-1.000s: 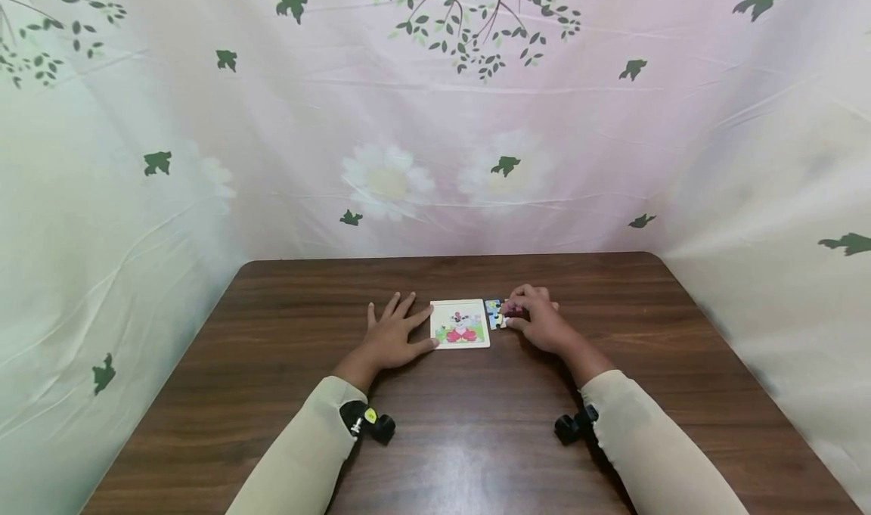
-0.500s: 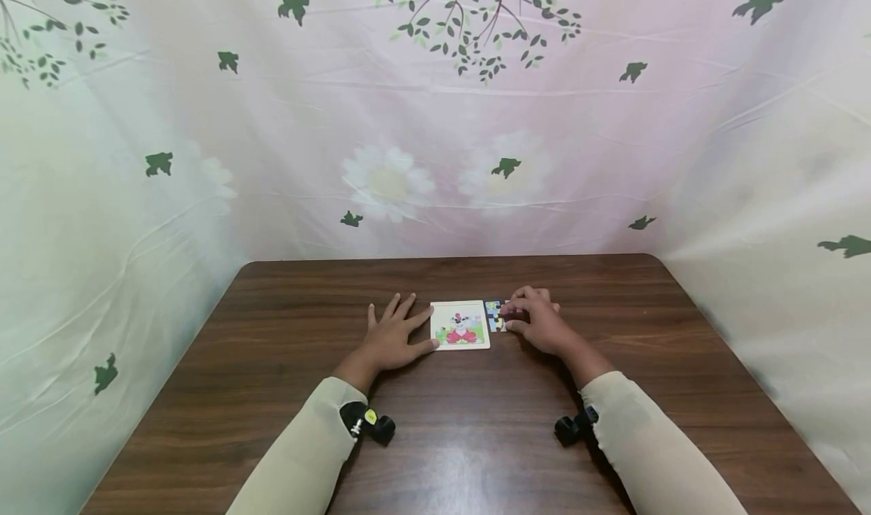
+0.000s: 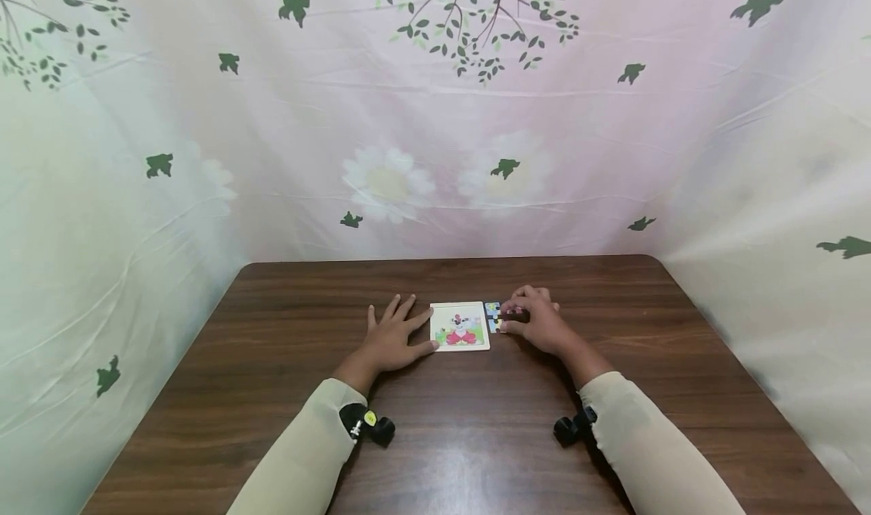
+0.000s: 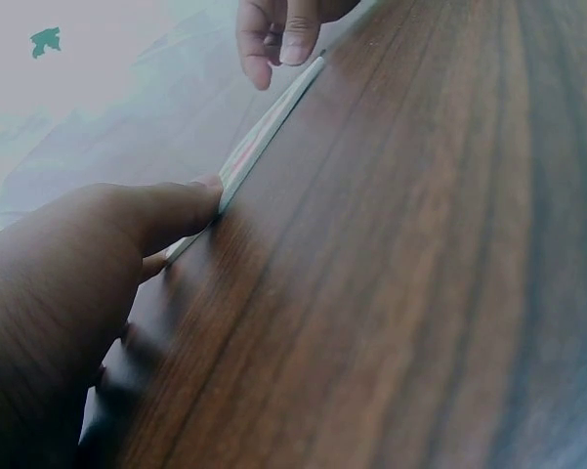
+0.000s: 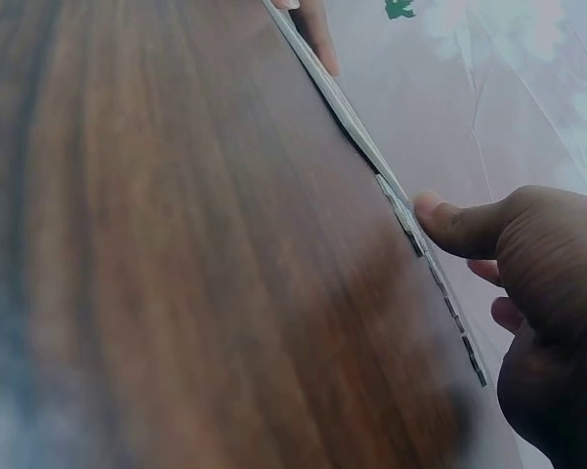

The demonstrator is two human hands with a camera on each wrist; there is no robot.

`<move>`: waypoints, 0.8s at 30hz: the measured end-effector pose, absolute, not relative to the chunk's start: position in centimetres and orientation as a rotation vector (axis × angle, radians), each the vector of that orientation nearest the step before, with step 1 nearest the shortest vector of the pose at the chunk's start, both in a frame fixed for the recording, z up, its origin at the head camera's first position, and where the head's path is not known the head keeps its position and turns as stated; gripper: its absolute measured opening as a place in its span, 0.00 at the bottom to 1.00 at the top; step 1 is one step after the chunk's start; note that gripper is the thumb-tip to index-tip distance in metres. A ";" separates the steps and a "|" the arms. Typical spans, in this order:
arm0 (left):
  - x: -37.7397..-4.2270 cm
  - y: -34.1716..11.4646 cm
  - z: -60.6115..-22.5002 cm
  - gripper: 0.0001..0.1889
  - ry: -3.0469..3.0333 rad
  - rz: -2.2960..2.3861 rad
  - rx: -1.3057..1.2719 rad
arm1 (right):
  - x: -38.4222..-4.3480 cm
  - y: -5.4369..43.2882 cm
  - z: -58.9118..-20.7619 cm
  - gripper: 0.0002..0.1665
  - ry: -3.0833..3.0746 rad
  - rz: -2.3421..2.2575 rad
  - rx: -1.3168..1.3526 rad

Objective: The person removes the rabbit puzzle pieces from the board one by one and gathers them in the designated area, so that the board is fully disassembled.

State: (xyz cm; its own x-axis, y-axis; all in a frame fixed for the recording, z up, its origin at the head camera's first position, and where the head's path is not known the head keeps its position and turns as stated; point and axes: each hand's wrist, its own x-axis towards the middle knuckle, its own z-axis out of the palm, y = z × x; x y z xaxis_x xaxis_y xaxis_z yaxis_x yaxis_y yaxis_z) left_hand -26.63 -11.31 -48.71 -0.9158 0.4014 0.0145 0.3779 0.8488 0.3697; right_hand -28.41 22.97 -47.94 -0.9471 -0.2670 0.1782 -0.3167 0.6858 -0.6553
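A thin square picture board (image 3: 442,310) with a white border and a cartoon figure lies flat on the table. My left hand (image 3: 389,341) is spread at its left side, with thumb and index finger against the edge. Small blue jigsaw pieces (image 3: 493,326) sit along the board's right side. Over them bends my right hand (image 3: 544,324), holding them between its thumb and curled fingers, which hide part of them. The right wrist view shows the row of jigsaw pieces (image 5: 451,305) edge-on, running past the right thumb (image 5: 454,223) from the board's end.
A brown wood-grain table (image 3: 449,417) extends around both hands. A pale cloth (image 3: 435,122) printed with leaves, birds and flowers hangs behind the table and along both sides. Each sleeved wrist carries a small black camera (image 3: 382,430).
My right thumb has shifted slightly left toward the board, covering a bit more of the jigsaw pieces. The left hand and the board look unchanged.
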 end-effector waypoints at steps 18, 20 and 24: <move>-26.8 -11.2 -49.2 0.42 2.949 0.555 0.601 | -28.9 18.1 -48.2 0.15 -2.733 1.229 0.637; -26.8 -11.2 -49.1 0.42 2.949 0.556 0.599 | -28.8 17.6 -48.1 0.14 -2.721 1.234 0.658; -26.8 -11.2 -49.0 0.42 2.951 0.549 0.599 | -28.8 16.8 -48.1 0.13 -2.717 1.251 0.694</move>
